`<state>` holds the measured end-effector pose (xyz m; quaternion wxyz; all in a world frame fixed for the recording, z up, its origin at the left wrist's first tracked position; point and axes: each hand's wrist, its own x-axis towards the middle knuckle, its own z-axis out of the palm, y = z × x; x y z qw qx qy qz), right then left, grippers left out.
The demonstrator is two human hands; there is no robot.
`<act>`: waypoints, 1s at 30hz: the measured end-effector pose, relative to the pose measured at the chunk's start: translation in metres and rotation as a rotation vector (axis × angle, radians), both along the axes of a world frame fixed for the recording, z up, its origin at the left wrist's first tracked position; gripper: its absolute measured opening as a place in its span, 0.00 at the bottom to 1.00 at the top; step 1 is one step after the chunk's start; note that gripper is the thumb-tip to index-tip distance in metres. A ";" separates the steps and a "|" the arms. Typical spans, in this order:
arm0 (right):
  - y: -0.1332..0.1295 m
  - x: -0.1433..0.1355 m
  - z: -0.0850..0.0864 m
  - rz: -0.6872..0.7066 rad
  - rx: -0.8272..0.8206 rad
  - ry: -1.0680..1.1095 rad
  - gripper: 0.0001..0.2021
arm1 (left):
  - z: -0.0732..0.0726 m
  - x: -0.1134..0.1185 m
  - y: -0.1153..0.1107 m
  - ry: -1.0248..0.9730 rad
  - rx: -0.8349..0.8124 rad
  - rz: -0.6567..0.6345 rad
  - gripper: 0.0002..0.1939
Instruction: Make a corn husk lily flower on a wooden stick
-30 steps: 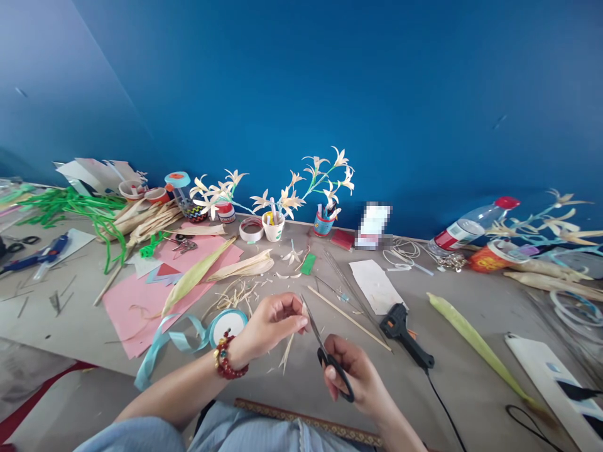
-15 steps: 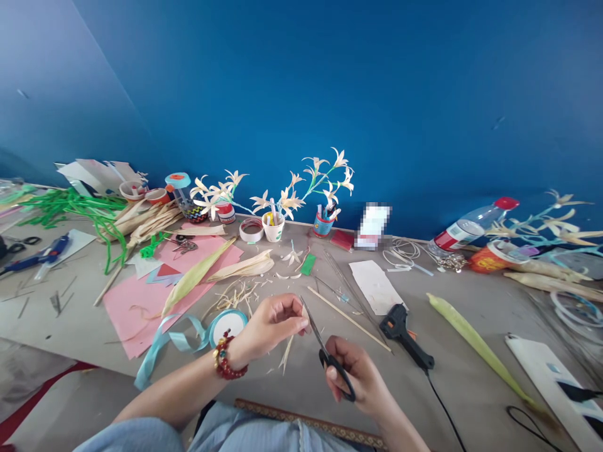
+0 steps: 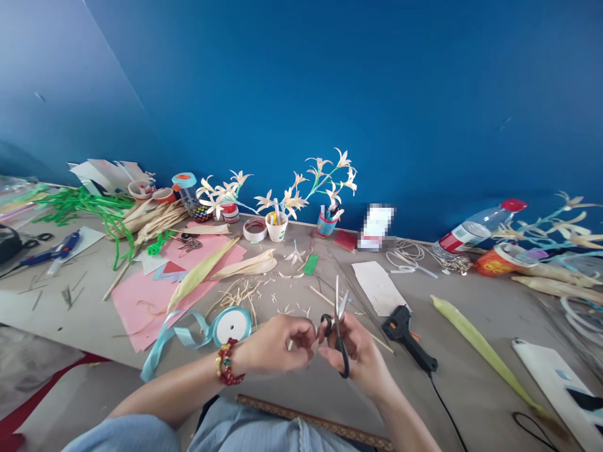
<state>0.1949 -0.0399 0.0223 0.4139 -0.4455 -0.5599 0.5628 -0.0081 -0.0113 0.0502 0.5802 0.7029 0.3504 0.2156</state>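
Head view: beyond the fingers rises a blue wall (image 3: 264,94); below them spreads a littered grey table (image 3: 424,289). The right hand (image 3: 358,353) wraps scissors (image 3: 337,321), blades slightly parted; the left hand (image 3: 276,345) curls close by, its hold unclear.

Obstacle right of hands (image 3: 362,355): glue gun (image 3: 411,342)

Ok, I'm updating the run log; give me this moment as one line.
left hand: curled, contents unclear; right hand: holding open scissors; glue gun: on table; spool: on table
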 end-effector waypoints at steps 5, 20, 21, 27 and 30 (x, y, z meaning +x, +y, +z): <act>0.002 -0.008 -0.003 -0.012 0.010 -0.087 0.16 | -0.010 -0.001 -0.007 0.136 0.146 0.019 0.04; -0.008 -0.008 -0.004 0.015 -0.035 0.125 0.17 | -0.002 0.000 -0.002 -0.248 -0.104 0.102 0.04; -0.009 -0.010 -0.005 -0.022 -0.037 0.152 0.17 | -0.003 0.001 -0.004 -0.329 -0.181 0.149 0.06; -0.010 -0.019 -0.007 -0.171 -0.005 0.201 0.21 | -0.015 0.012 -0.016 -0.560 -0.356 0.322 0.11; -0.009 -0.021 -0.005 -0.190 0.012 0.185 0.23 | -0.018 0.014 -0.018 -0.571 -0.357 0.339 0.11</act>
